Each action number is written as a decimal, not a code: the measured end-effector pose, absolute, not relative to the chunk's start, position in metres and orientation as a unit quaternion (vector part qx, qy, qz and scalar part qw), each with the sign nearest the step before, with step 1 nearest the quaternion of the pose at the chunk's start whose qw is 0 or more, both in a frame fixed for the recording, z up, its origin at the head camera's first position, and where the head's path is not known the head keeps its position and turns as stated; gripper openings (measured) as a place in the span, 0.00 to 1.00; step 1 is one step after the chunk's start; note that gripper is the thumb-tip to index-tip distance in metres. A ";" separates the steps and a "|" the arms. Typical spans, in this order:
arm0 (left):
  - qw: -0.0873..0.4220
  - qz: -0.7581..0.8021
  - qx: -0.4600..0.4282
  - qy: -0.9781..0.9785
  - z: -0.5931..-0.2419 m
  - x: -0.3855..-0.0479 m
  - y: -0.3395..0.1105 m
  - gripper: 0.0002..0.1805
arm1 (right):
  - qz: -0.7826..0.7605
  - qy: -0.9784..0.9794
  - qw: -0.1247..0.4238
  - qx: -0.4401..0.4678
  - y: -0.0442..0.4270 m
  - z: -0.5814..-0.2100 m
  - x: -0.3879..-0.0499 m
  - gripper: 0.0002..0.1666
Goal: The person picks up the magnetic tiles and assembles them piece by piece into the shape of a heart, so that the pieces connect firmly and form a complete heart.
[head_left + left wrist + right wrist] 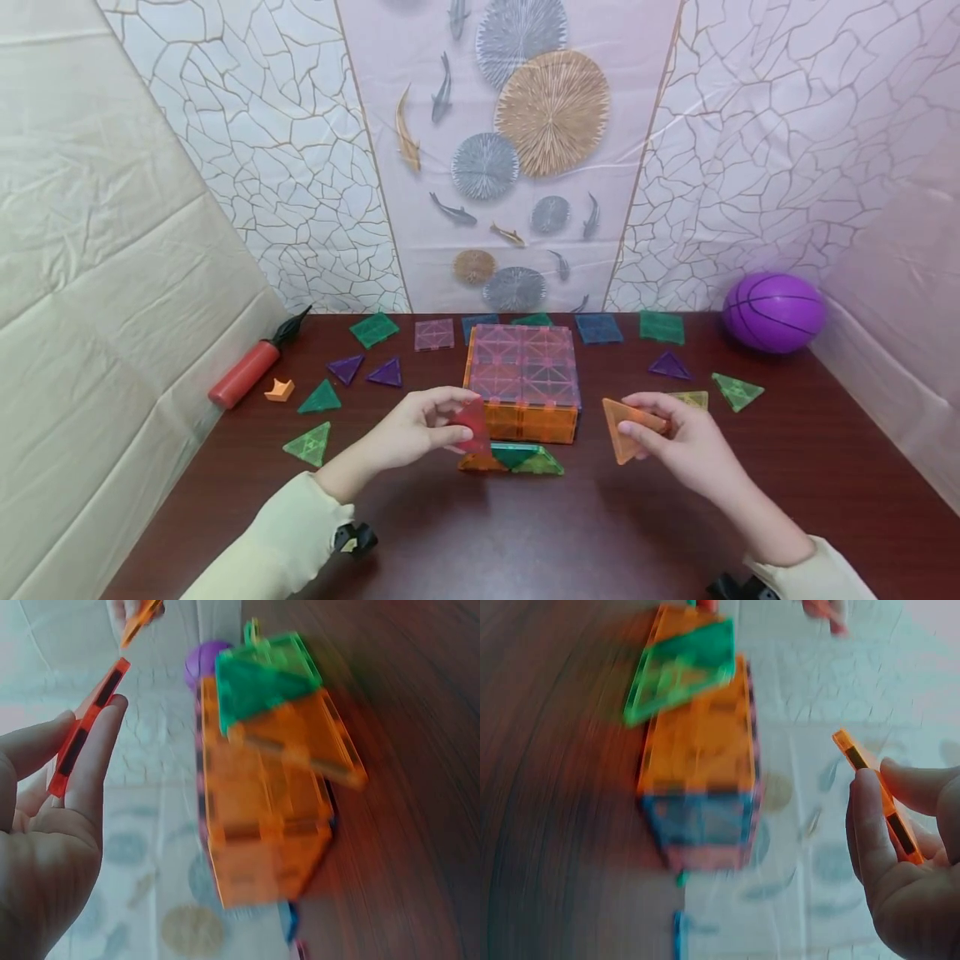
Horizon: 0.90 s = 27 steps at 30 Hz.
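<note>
My left hand [420, 429] pinches a red triangular magnetic tile [474, 427] between thumb and fingers, just left of a box built of tiles. In my right hand [693, 437] an orange triangular tile [624, 429] is pinched the same way, to the right of the box. The tile box [523, 367] has a pink top and orange front, with a blue side [697, 816] in the right wrist view. Before its front stand joined triangular tiles [517, 458], orange, dark green and light green. Both held tiles are off the table; the wrist views are blurred around the box.
Loose square tiles [435, 334] lie along the back. Purple triangles [386, 372] and green triangles [309, 444] are at left, with an orange crown-shaped piece [280, 390] and a red hand pump [246, 373]. At right are more triangles [737, 392] and a purple ball [774, 312].
</note>
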<state>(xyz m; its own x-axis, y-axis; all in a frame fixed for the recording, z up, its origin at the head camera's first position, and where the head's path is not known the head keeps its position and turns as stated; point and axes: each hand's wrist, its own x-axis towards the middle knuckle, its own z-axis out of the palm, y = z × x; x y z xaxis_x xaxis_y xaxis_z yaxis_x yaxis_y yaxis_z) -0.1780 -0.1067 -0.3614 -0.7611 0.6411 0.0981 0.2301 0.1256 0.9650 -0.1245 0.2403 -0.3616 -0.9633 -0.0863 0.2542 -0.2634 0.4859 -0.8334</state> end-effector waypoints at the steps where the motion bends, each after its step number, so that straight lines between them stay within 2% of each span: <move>1: 0.175 0.591 0.303 0.727 -0.360 -0.177 -0.102 0.25 | 0.506 -0.851 0.087 0.107 0.235 -0.360 -0.123 0.19; 8: 0.165 0.574 0.333 0.729 -0.358 -0.171 -0.080 0.25 | 0.544 -0.827 0.067 0.126 0.206 -0.354 -0.112 0.19; 15: 0.210 0.608 0.338 0.687 -0.358 -0.167 -0.069 0.26 | 0.561 -0.816 0.055 0.127 0.186 -0.354 -0.108 0.17; 27: 0.213 0.615 0.357 0.670 -0.358 -0.164 -0.058 0.25 | 0.587 -0.793 0.055 0.154 0.167 -0.359 -0.106 0.16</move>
<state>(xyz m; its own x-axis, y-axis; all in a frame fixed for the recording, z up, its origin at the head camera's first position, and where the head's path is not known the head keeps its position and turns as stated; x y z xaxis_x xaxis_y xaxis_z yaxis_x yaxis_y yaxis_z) -0.1639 -0.0582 -0.3583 -0.6545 0.7402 0.1539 0.2165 -0.0114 0.9762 -0.1058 0.1671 -0.3590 -0.9465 -0.1802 0.2677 -0.3087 0.2637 -0.9139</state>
